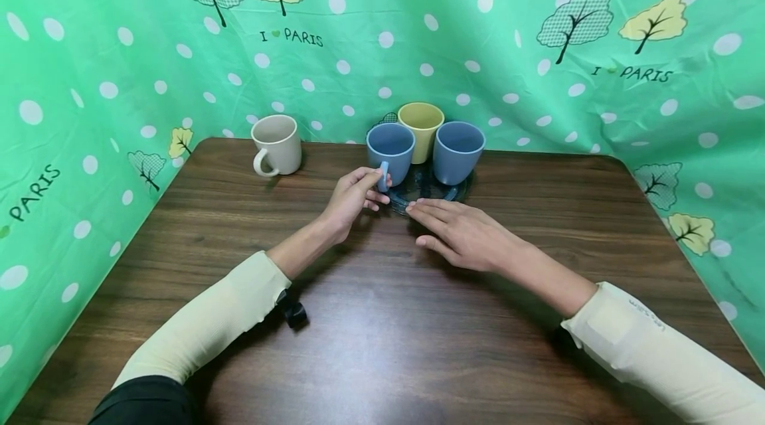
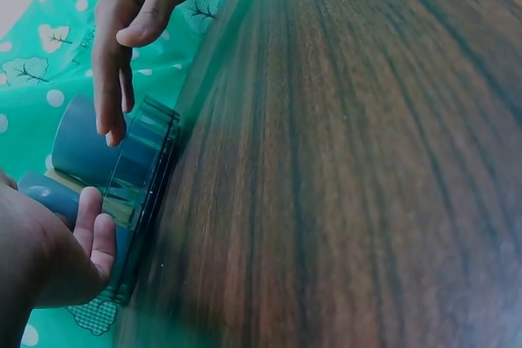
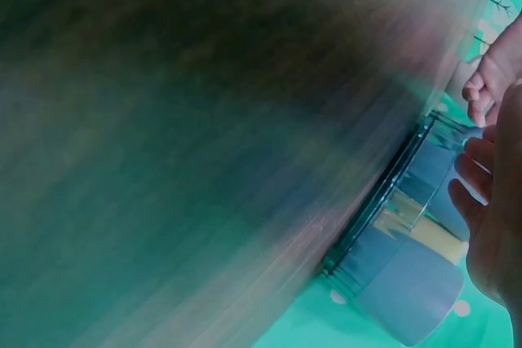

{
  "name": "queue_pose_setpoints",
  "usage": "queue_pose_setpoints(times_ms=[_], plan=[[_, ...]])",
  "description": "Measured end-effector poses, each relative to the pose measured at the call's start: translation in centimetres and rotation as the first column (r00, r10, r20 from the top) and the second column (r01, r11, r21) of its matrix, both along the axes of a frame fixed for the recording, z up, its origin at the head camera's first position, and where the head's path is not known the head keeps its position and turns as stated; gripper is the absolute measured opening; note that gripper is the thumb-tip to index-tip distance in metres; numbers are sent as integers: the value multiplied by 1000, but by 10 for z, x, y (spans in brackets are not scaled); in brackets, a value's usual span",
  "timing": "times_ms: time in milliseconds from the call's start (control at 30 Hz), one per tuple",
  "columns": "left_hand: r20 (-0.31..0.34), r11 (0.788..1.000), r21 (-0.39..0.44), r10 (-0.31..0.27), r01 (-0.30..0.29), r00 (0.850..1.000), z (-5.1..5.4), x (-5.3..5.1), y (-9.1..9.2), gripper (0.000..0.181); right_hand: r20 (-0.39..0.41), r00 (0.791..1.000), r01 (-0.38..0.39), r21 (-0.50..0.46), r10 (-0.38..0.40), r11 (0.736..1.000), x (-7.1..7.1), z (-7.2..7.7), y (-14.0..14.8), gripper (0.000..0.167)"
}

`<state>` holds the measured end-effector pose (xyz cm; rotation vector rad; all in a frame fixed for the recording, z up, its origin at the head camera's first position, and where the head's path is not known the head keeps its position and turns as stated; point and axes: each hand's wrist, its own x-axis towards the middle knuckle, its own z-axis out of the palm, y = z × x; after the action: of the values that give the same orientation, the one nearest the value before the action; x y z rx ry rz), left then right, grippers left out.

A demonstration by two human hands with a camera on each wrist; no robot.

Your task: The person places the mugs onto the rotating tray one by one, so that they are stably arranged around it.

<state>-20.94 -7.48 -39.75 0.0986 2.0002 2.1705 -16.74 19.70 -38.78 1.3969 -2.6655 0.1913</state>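
Observation:
My left hand pinches the handle of a blue mug between thumb and fingers. That mug stands at the left of a dark, clear glass tray with a raised rim. On the tray's right is a second blue mug, and behind the two a yellow mug. My right hand is held with straight fingers by the tray's front rim; whether its fingertips touch the rim I cannot tell. In the left wrist view, the right hand hangs in front of a blue mug.
A white mug stands apart toward the back left, its handle facing front left. The brown wooden table ends at a green dotted curtain just behind the mugs. A black strap end hangs from the left sleeve.

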Motion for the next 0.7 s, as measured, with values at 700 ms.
queue_pose_setpoints(times_ms=[700], plan=[[9,999,-25,30,-29,1000,0,0,-15,34,55,995,78,56,-81,995,-7,-4,17,66]])
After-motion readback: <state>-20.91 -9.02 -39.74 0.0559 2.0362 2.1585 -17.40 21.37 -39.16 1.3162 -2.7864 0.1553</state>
